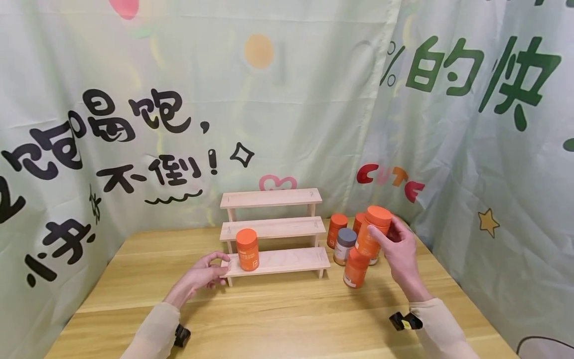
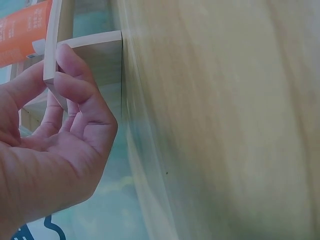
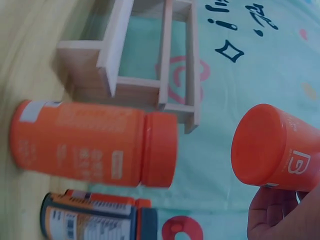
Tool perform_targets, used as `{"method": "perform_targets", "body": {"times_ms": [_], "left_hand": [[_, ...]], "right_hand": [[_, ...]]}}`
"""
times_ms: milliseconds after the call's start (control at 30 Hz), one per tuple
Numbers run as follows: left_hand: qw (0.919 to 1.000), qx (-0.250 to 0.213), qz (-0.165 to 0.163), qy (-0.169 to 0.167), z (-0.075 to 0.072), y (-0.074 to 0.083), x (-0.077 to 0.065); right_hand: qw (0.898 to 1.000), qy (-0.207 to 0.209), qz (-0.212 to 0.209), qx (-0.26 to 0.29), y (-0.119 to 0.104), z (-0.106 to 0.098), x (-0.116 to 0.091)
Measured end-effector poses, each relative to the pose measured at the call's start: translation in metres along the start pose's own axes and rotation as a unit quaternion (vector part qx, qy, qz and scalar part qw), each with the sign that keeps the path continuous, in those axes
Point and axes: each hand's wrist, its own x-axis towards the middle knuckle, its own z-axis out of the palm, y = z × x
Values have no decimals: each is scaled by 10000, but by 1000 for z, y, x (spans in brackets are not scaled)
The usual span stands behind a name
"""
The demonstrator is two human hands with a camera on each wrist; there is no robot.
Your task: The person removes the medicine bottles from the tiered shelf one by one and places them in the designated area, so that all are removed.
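Note:
My left hand (image 1: 204, 273) pinches the left end of the lowest board of a three-step wooden shelf (image 1: 287, 260). In the left wrist view, thumb and fingers (image 2: 75, 90) lie on both sides of that board's end. One orange bottle (image 1: 247, 252) stands upright on the lowest step, near its left end. To the right of the shelf, my right hand (image 1: 401, 252) grips an orange bottle (image 1: 374, 232) in the air, above other bottles. Just below it stands another orange bottle (image 1: 356, 269), large in the right wrist view.
Beside the shelf's right end stand a bottle with a grey cap (image 1: 345, 245), an orange bottle (image 1: 337, 230) and others partly hidden. A printed cloth (image 1: 305, 99) hangs behind the wooden table (image 1: 278, 319) and along its sides.

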Motion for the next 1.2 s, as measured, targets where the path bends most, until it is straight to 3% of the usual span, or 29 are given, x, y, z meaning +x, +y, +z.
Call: {"method": "perform_targets", "body": {"times_ms": [267, 633, 1200], "left_hand": [[10000, -14, -67, 57, -1, 2, 3], [10000, -45, -68, 3, -1, -1, 5], [9999, -52, -116, 1, 0, 3, 2]], "right_hand": [[9996, 263, 113, 63, 9, -15, 4], [9975, 547, 259, -363, 19, -35, 3], [9849, 286, 877, -1465, 44, -53, -1]]}}
